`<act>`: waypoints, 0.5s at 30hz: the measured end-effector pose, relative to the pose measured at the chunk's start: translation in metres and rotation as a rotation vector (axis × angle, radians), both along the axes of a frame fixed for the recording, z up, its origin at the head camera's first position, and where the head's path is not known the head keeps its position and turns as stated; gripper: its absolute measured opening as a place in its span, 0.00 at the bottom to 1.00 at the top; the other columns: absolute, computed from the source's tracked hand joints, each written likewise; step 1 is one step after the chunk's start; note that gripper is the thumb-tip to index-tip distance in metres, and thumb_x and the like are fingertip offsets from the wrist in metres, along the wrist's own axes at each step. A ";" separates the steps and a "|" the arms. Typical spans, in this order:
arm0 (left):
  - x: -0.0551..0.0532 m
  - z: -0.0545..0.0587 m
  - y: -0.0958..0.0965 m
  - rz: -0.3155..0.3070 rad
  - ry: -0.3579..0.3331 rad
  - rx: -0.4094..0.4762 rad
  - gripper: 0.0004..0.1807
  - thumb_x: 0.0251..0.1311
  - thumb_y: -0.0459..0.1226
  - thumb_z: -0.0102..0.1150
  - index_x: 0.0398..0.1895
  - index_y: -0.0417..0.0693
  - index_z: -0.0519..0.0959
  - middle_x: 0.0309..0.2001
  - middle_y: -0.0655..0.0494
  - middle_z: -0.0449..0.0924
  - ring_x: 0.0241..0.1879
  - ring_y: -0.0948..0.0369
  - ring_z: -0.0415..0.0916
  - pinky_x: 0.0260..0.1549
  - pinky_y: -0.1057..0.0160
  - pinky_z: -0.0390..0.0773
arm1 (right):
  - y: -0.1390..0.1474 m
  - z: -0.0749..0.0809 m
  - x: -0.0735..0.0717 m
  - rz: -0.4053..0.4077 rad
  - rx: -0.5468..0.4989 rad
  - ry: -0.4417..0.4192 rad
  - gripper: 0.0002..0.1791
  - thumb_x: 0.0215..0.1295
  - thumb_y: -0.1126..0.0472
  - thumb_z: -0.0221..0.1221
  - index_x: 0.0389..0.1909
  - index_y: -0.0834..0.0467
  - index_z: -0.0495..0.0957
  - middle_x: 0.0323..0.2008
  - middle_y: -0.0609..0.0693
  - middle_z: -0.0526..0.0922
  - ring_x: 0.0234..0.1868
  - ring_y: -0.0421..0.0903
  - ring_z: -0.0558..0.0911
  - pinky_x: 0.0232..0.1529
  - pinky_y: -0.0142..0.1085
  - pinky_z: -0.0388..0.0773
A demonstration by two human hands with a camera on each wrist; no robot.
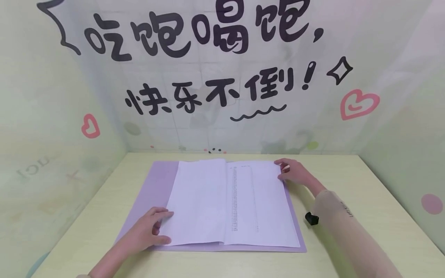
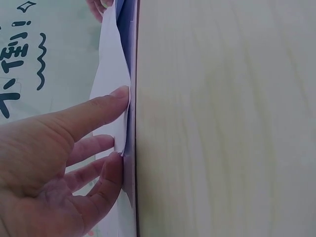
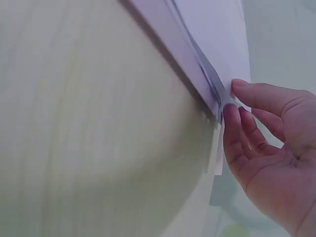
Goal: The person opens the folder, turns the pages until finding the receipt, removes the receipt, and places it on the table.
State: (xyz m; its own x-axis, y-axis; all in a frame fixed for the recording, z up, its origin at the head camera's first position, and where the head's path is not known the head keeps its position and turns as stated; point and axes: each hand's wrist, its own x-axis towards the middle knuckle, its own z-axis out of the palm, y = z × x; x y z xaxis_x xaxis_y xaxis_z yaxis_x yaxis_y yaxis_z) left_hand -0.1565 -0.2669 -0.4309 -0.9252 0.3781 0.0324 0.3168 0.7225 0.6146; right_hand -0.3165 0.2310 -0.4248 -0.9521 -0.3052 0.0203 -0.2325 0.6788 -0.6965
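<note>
A purple folder lies spread out on the table, with white paper sheets inside. Its left page shows blank, while the right page carries columns of small print. My left hand rests at the lower left edge of the left page, thumb and fingers spread apart on the paper. At the upper right corner of the right page, my right hand pinches the paper's edge. The right wrist view shows the sheet edge bent up slightly from the folder, beside the thumb and fingers.
A small black object sits on the table right of the folder, close to the right sleeve. Behind the table rises a pale wall covering with large black lettering; similar panels stand at both sides.
</note>
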 end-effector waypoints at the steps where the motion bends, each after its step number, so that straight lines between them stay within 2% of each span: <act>1: 0.000 0.000 0.000 -0.002 0.006 -0.003 0.40 0.43 0.41 0.77 0.62 0.35 0.74 0.60 0.39 0.70 0.29 0.74 0.63 0.29 0.73 0.68 | 0.001 0.001 0.000 0.003 -0.022 -0.005 0.30 0.59 0.70 0.65 0.64 0.65 0.71 0.47 0.63 0.78 0.52 0.60 0.80 0.49 0.41 0.81; 8: 0.000 0.001 0.000 -0.014 0.018 0.005 0.40 0.44 0.42 0.77 0.62 0.35 0.74 0.60 0.39 0.70 0.29 0.74 0.63 0.29 0.73 0.69 | 0.006 0.013 0.001 0.029 -0.164 -0.041 0.27 0.62 0.69 0.63 0.63 0.65 0.73 0.56 0.68 0.77 0.55 0.61 0.79 0.47 0.32 0.81; 15: 0.000 -0.001 -0.001 -0.010 0.011 0.007 0.41 0.44 0.43 0.77 0.62 0.35 0.74 0.61 0.39 0.70 0.30 0.73 0.63 0.29 0.73 0.69 | 0.009 0.027 -0.002 0.050 -0.193 -0.082 0.25 0.64 0.65 0.63 0.62 0.66 0.74 0.60 0.67 0.76 0.57 0.58 0.78 0.50 0.32 0.81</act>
State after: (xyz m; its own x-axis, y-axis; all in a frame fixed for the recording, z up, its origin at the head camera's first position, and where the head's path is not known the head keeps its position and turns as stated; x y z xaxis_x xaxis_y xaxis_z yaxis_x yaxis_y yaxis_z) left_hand -0.1566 -0.2679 -0.4317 -0.9211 0.3867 0.0452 0.3305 0.7152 0.6159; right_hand -0.3187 0.2404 -0.3974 -0.9366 -0.3503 0.0059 -0.1999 0.5204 -0.8302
